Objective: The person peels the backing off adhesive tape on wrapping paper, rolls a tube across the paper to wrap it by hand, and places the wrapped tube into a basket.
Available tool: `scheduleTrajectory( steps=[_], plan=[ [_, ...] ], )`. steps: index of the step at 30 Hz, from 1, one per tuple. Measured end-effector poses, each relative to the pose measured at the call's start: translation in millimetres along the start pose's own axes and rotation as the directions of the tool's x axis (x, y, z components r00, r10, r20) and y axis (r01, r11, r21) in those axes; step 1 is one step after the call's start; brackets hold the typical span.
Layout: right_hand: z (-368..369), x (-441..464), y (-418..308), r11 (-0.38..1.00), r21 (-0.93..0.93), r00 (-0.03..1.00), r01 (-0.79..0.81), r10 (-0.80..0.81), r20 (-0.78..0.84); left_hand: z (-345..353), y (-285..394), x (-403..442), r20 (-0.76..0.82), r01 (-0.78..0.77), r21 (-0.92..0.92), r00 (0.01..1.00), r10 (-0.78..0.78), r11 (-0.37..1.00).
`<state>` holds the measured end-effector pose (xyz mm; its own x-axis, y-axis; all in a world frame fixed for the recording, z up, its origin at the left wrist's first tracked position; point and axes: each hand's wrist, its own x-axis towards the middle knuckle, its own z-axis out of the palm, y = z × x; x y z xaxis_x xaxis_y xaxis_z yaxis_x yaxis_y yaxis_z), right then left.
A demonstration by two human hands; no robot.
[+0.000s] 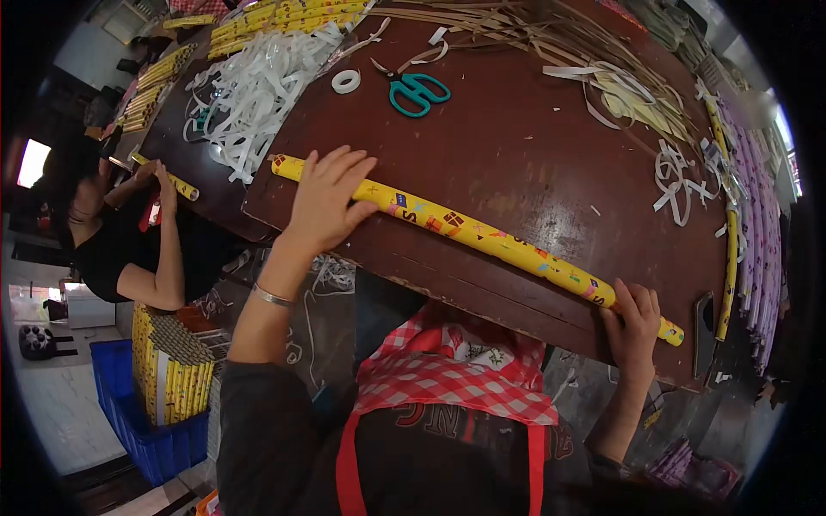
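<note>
A long yellow patterned roll of wrapping paper [482, 234] lies slantwise along the near edge of the brown table [516, 146]. My left hand [331, 196] rests on it close to its left end, palm down, fingers stretched out and thumb apart. Towards the right end, my right hand [635, 316] has its fingers bent over the roll and its thumb on the near side. Beyond the left hand are teal-handled scissors [416, 92] and a white roll of tape [346, 82].
White strips [267, 95] are heaped at the left, brown strips [551, 39] at the back. A phone [704, 327] lies by the right edge, near purple rolls [753, 206]. A co-worker [112, 232] holds another yellow roll. Bundled rolls stand in a blue crate [116, 387].
</note>
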<state>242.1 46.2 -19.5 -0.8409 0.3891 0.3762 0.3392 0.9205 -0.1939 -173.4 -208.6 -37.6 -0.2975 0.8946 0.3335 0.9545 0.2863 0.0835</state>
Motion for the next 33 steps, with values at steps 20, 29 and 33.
scheduleTrajectory(
  steps=[20,29,33],
  plan=[
    [-20,75,-43,0.919,-0.209,0.905,0.335,-0.375,-0.201,-79,74,56,0.332,-0.047,-0.520,0.909,0.252,0.853],
    [-11,120,-52,0.797,-0.243,0.743,0.553,-0.604,-0.289,-68,135,43,0.361,0.082,-0.474,0.926,0.109,0.877],
    [-18,143,-56,0.792,-0.140,0.778,0.595,-0.610,-0.150,-52,151,26,-0.025,0.053,-0.312,0.998,-0.064,0.949]
  ],
)
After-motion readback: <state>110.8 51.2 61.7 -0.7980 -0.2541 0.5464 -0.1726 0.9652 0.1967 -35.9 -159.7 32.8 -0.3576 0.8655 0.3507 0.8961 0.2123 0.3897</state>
